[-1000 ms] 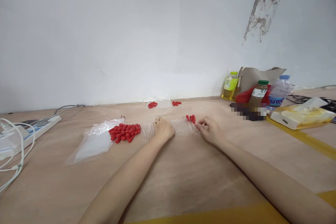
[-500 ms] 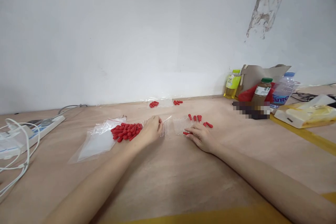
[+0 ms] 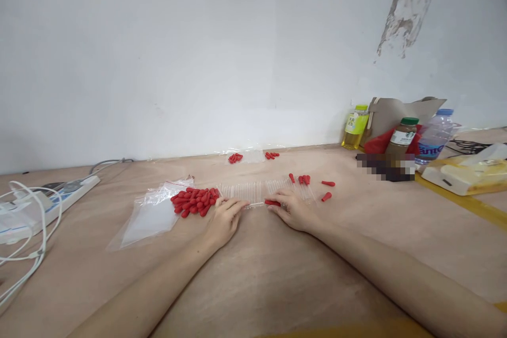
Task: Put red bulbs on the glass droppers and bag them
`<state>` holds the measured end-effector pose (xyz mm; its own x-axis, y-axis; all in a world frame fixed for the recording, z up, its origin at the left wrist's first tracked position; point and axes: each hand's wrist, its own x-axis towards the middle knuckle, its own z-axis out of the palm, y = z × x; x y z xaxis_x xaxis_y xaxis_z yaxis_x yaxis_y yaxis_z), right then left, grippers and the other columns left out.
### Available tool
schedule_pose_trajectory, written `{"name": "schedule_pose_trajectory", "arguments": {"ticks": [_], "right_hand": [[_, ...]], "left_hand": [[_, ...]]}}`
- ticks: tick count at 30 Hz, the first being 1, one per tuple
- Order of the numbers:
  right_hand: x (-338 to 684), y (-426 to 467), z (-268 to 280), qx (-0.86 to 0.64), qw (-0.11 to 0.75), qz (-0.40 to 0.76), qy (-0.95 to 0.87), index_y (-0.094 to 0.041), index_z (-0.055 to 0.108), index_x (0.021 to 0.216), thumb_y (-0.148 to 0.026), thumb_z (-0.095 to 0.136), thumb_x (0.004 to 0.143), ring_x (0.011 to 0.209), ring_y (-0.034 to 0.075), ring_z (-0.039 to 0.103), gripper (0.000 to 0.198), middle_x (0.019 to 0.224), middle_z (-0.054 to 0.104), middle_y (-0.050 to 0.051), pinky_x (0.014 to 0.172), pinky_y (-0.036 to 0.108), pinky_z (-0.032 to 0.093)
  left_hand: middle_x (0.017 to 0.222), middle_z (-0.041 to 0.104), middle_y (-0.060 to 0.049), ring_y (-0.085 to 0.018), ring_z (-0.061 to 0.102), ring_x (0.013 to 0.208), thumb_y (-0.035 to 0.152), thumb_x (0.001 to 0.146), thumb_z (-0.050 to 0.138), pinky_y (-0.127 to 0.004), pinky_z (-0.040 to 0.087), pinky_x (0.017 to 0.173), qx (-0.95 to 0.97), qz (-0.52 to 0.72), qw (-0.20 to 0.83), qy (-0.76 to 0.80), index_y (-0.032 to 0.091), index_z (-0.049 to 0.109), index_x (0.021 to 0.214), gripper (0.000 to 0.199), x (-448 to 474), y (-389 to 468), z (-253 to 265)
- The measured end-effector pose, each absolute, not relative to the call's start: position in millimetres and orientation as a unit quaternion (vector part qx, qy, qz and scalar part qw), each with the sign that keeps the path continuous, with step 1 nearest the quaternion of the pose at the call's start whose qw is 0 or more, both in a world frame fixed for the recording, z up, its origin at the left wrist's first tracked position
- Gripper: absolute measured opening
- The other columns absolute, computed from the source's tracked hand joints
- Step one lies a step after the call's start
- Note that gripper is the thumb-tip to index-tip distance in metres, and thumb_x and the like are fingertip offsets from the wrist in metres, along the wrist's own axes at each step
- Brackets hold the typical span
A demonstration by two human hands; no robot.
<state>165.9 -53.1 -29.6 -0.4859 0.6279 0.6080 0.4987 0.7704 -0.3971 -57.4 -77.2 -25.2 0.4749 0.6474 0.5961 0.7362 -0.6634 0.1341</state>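
Note:
My left hand [image 3: 226, 220] pinches a clear glass tube [image 3: 255, 205], held level and pointing right. Facing it, my right hand [image 3: 295, 210] has its fingers closed on a red rubber bulb [image 3: 272, 203], whose end lies close to the tube's tip; a small gap seems to remain between them. Behind my hands lies a row of clear tubes [image 3: 241, 190]. Another group of tubes [image 3: 274, 186] lies to its right, with several red bulbs [image 3: 304, 179] at its upper end. Left of the row is a heap of red bulbs [image 3: 194, 202].
Clear plastic bags [image 3: 148, 216] lie left of the heap. More bulbs sit in bags [image 3: 253, 156] by the wall. Two loose bulbs [image 3: 327, 197] rest at right. A power strip [image 3: 71, 200] with white cables is far left; bottles [image 3: 402, 137] and a tissue pack [image 3: 467, 174] stand right.
My left hand has come down and nearer with the tube, turning it level. My right hand has moved left with the red bulb, bringing the two close together.

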Motion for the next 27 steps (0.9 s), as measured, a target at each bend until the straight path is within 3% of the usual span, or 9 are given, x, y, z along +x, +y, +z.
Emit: {"name": "schedule_pose_trajectory", "arguments": {"ticks": [5, 17, 27], "right_hand": [[165.2, -55.0, -29.9, -0.309, 0.381, 0.078, -0.868, -0.025, 0.060, 0.100, -0.022, 0.048, 0.080, 0.084, 0.016, 0.055, 0.023, 0.087, 0.060, 0.004, 0.077, 0.032, 0.042], [164.5, -60.6, -22.8, -0.304, 0.366, 0.114, -0.872, -0.021, 0.061, 0.092, -0.023, 0.048, 0.081, 0.075, 0.014, 0.055, 0.018, 0.081, 0.060, 0.004, 0.068, 0.026, 0.045], [165.3, -58.6, -29.0, -0.258, 0.369, 0.032, -0.892, -0.023, 0.063, 0.091, -0.024, 0.043, 0.083, 0.076, 0.015, 0.053, 0.022, 0.079, 0.060, 0.004, 0.071, 0.028, 0.043]], "left_hand": [[0.094, 0.064, -0.004, -0.017, 0.056, 0.082, 0.011, 0.084, 0.038, -0.035, 0.036, 0.080, -0.858, -0.312, 0.062, -0.403, 0.021, 0.057, 0.100, 0.027, -56.7, -78.3, -24.1], [0.093, 0.064, -0.004, -0.017, 0.055, 0.078, 0.012, 0.085, 0.037, -0.034, 0.037, 0.077, -0.885, -0.289, 0.076, -0.357, 0.022, 0.056, 0.108, 0.031, -57.5, -79.2, -23.6], [0.093, 0.064, -0.005, -0.016, 0.055, 0.078, 0.007, 0.083, 0.037, -0.032, 0.036, 0.075, -0.896, -0.282, 0.088, -0.330, 0.021, 0.057, 0.105, 0.033, -58.8, -76.0, -26.7]]}}
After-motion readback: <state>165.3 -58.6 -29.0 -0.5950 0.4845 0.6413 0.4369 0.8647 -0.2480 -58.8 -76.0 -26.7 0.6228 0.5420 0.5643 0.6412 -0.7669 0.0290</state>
